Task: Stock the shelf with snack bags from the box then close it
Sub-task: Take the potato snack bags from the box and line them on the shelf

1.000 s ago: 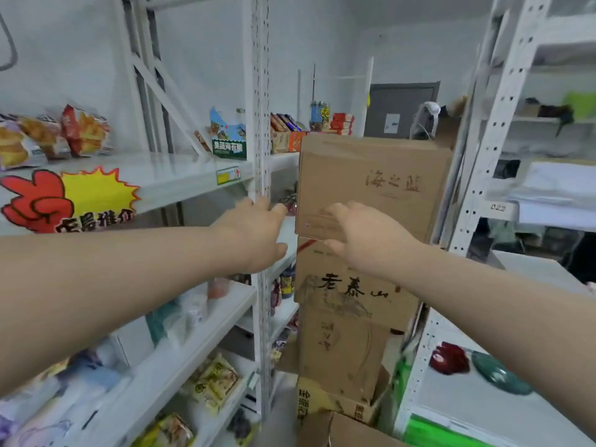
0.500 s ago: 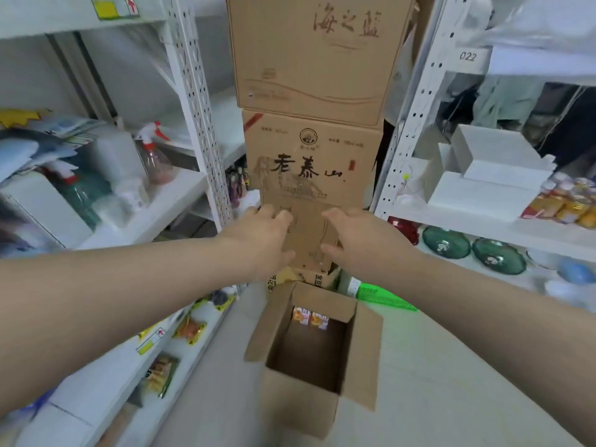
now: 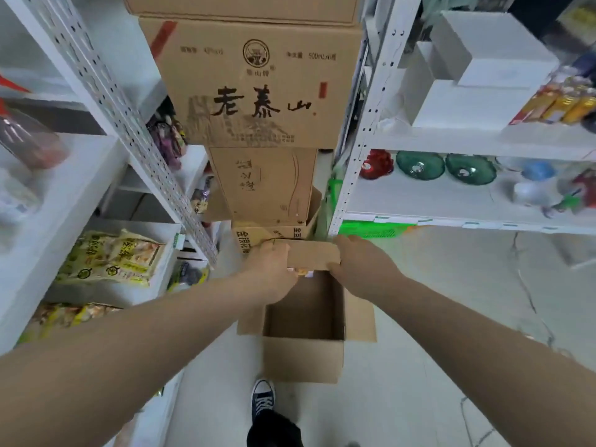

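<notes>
An open brown cardboard box (image 3: 303, 356) stands on the floor in front of me. Its far flap (image 3: 312, 258) is held between both hands: my left hand (image 3: 274, 269) grips its left end and my right hand (image 3: 358, 269) its right end. Just under the flap a bit of orange snack packaging (image 3: 301, 271) shows inside the box; the rest of the inside looks dark. Yellow snack bags (image 3: 109, 259) lie on the low left shelf (image 3: 48, 217).
A tall stack of cardboard boxes (image 3: 258, 85) stands right behind the open box, between white shelf posts (image 3: 129, 124). The right shelf unit (image 3: 451, 201) holds green bowls and white boxes. My shoe (image 3: 263, 398) is just before the box.
My view has tilted down from the stacked boxes to the floor box. Both hands have dropped from chest height onto the far flap of the open box and taken hold of it.
</notes>
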